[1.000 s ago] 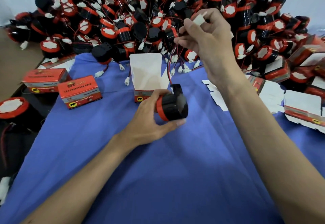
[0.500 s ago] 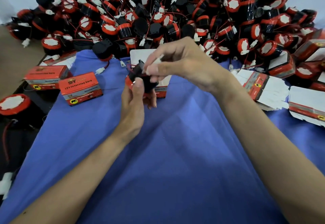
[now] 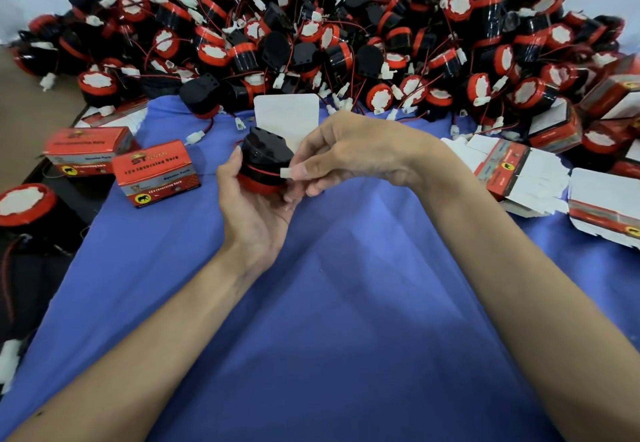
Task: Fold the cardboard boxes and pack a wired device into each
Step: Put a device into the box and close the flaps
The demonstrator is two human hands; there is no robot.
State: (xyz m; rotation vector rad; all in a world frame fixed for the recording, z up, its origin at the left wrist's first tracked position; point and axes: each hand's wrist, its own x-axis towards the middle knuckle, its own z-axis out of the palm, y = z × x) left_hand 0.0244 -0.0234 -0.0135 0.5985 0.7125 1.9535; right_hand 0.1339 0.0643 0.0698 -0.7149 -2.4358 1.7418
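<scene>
- A black, round device (image 3: 264,155) with a red band at its base sits in the left hand (image 3: 254,213), held above the middle of the blue-covered bench (image 3: 329,320).
- A thin red wire (image 3: 265,171) lies wrapped round the device's body and ends in a small white plug (image 3: 286,173) at its right side.
- The left hand is turned palm up, with the fingers curled under the device and the thumb standing along its left side.
- The right hand (image 3: 349,150) reaches in from the right, wrist bent and back uppermost, pinching the plug between thumb and fingertips.
- An open box (image 3: 286,114), its white flap upright, stands just behind the device, toward the bench's far edge.
- Two closed boxes (image 3: 156,169), red with printed labels, lie side by side near the left edge.
- A heap (image 3: 346,36) of black-and-red devices with white plugs and tangled red wires fills the far edge.
- Flat boxes (image 3: 519,173), white sides showing, lie stacked by the right edge.
</scene>
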